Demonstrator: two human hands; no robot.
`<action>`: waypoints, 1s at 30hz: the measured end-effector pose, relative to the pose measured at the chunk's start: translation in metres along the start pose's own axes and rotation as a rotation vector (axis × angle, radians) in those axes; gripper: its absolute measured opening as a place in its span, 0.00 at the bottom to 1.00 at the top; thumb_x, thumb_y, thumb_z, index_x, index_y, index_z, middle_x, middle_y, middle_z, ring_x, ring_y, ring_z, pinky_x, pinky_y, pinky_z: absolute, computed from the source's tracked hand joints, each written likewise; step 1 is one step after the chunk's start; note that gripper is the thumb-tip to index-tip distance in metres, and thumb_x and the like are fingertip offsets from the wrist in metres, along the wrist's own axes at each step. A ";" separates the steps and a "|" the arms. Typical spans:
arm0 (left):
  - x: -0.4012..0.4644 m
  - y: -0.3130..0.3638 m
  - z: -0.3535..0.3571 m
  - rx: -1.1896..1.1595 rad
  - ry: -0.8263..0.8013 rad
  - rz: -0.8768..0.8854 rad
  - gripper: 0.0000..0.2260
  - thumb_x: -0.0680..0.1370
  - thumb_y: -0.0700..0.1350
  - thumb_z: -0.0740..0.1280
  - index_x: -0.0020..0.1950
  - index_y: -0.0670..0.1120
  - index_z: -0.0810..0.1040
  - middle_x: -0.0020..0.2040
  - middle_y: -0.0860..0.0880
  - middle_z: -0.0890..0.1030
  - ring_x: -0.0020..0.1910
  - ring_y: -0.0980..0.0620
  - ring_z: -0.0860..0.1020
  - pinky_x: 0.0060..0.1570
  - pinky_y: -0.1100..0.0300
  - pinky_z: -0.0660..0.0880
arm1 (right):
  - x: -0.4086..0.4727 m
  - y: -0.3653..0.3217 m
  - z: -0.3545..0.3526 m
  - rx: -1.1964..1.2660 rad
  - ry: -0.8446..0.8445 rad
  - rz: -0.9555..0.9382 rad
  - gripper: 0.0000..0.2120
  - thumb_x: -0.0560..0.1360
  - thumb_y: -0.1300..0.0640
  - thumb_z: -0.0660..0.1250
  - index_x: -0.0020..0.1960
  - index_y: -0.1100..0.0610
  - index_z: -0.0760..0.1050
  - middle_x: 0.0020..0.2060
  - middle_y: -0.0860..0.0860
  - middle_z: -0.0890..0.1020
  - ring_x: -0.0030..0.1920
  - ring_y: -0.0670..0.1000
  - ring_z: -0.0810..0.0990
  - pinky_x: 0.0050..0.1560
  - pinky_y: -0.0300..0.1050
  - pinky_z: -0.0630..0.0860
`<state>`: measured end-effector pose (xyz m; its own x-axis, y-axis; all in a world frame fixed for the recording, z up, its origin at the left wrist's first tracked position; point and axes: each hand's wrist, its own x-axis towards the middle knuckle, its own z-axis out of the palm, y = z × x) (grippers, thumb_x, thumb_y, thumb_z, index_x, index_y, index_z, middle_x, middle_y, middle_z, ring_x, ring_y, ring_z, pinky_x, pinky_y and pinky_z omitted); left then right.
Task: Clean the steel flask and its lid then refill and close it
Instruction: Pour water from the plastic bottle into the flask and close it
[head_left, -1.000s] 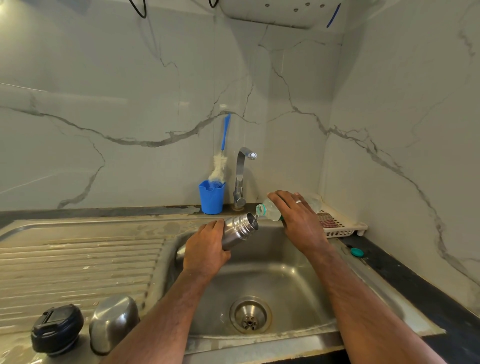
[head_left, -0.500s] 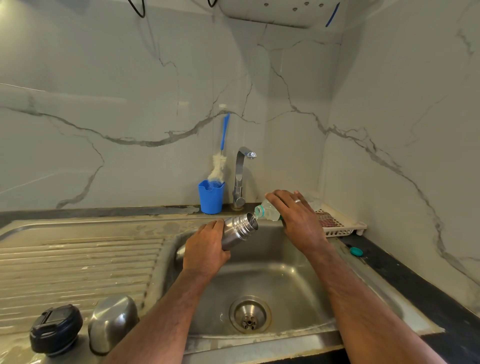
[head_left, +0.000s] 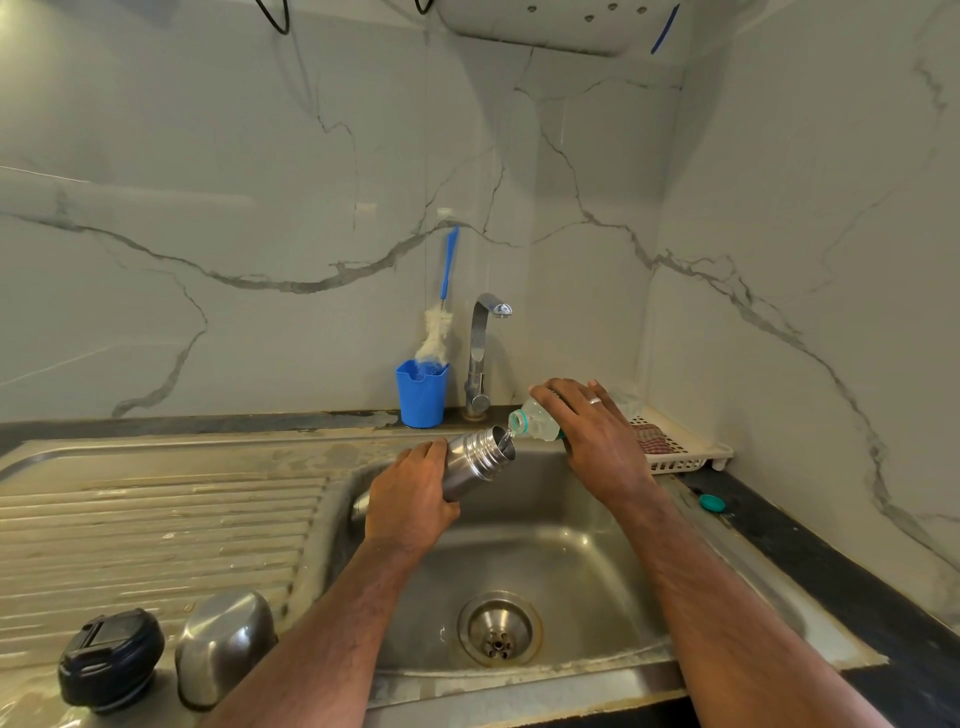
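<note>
My left hand (head_left: 410, 499) grips the steel flask (head_left: 475, 460), held tilted over the sink basin (head_left: 571, 566) with its open mouth pointing up and to the right. My right hand (head_left: 592, 436) holds a clear plastic bottle (head_left: 535, 423), tipped so that its neck meets the flask's mouth; a thin stream of water runs into the flask. The flask's black inner lid (head_left: 110, 659) and steel cup cap (head_left: 224, 647) rest on the drainboard at the lower left.
A tap (head_left: 483, 353) stands behind the basin, beside a blue cup (head_left: 422, 392) holding a bottle brush (head_left: 441, 312). A white rack (head_left: 675, 447) with a cloth sits at the right wall. A teal bottle cap (head_left: 711, 502) lies on the dark counter.
Both hands stay almost still. The plastic bottle remains tipped at the flask's mouth and water keeps running in.
</note>
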<state>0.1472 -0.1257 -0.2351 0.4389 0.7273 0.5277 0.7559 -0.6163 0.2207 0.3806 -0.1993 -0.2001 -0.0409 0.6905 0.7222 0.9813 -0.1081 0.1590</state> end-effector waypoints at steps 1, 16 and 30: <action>0.000 0.000 0.000 0.001 -0.004 0.000 0.33 0.72 0.54 0.76 0.74 0.49 0.68 0.68 0.49 0.76 0.64 0.51 0.75 0.63 0.55 0.74 | 0.000 0.000 0.000 -0.001 -0.001 0.001 0.42 0.66 0.75 0.73 0.74 0.49 0.67 0.67 0.48 0.74 0.69 0.52 0.74 0.76 0.51 0.58; 0.000 -0.001 0.001 0.010 -0.015 0.003 0.34 0.73 0.54 0.76 0.75 0.49 0.67 0.69 0.49 0.76 0.66 0.51 0.75 0.65 0.56 0.73 | 0.000 0.001 -0.001 -0.001 0.006 0.001 0.41 0.67 0.75 0.71 0.74 0.49 0.66 0.68 0.48 0.75 0.70 0.53 0.73 0.77 0.54 0.60; 0.001 -0.001 0.003 0.000 -0.018 0.008 0.33 0.73 0.54 0.76 0.74 0.49 0.67 0.69 0.49 0.76 0.65 0.51 0.75 0.64 0.55 0.74 | 0.001 0.001 0.001 -0.008 -0.002 0.010 0.43 0.67 0.74 0.73 0.74 0.47 0.64 0.69 0.49 0.75 0.70 0.54 0.73 0.77 0.53 0.58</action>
<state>0.1485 -0.1238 -0.2368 0.4535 0.7275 0.5149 0.7523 -0.6222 0.2164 0.3820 -0.1985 -0.2001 -0.0312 0.6906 0.7226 0.9801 -0.1207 0.1576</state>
